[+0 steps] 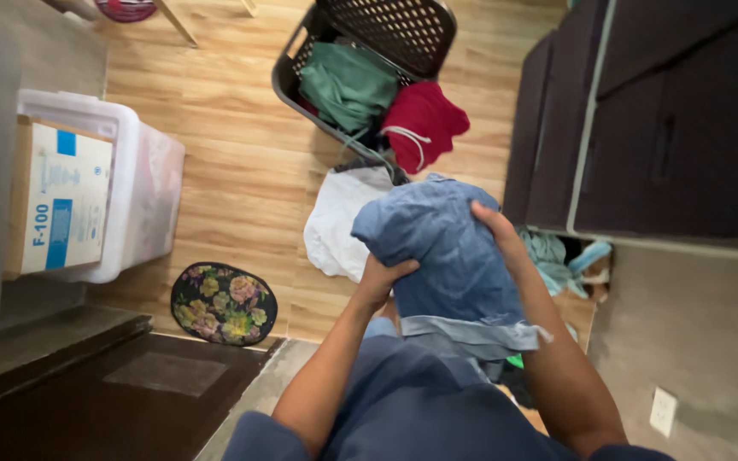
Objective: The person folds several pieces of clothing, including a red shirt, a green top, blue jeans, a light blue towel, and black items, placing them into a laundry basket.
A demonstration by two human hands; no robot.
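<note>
Both arms raised, elbows bent. Left hand (383, 277) clamped on blue garment (446, 256) from below; right hand (493, 224) grips its upper edge, above laundry basket (288, 72).

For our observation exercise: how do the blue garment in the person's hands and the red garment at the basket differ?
The blue garment is held up off the floor by both hands; the red garment hangs over the dark laundry basket rim, untouched. The blue garment looks like faded denim; the red garment is plain with a white drawstring. Both are crumpled, unfolded clothing.
</note>
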